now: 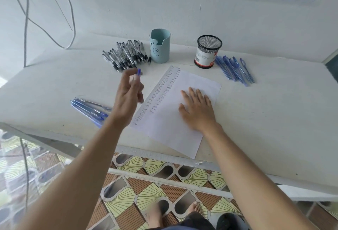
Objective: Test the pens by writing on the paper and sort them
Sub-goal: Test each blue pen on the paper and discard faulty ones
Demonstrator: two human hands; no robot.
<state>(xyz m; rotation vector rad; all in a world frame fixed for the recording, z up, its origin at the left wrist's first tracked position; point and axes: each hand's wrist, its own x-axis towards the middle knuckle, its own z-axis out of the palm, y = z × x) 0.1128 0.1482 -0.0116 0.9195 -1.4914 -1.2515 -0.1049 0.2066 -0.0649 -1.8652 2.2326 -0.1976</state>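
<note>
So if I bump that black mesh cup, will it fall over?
Probably not easily: the black mesh cup looks squat and stands flat on the table. It's airy mesh and looks empty, so likely light; a push would probably slide it.

We record white counter (pixel 265 112), flat surface, front edge toward viewer.
- Centre: paper sheet (pixel 170 132), flat, turned at angle, two columns of small written marks along its left side.
- Rear left: heap of clear black-grip pens (pixel 126 54), just beside pale blue holder (pixel 160 48), upright.
- Rear right: black mesh cup (pixel 207 51), upright, label band round lower part.
- Just right of cup we see loose row of blue pens (pixel 234 69).
- Front left, near edge: second blue-pen bundle (pixel 89 111).
</note>
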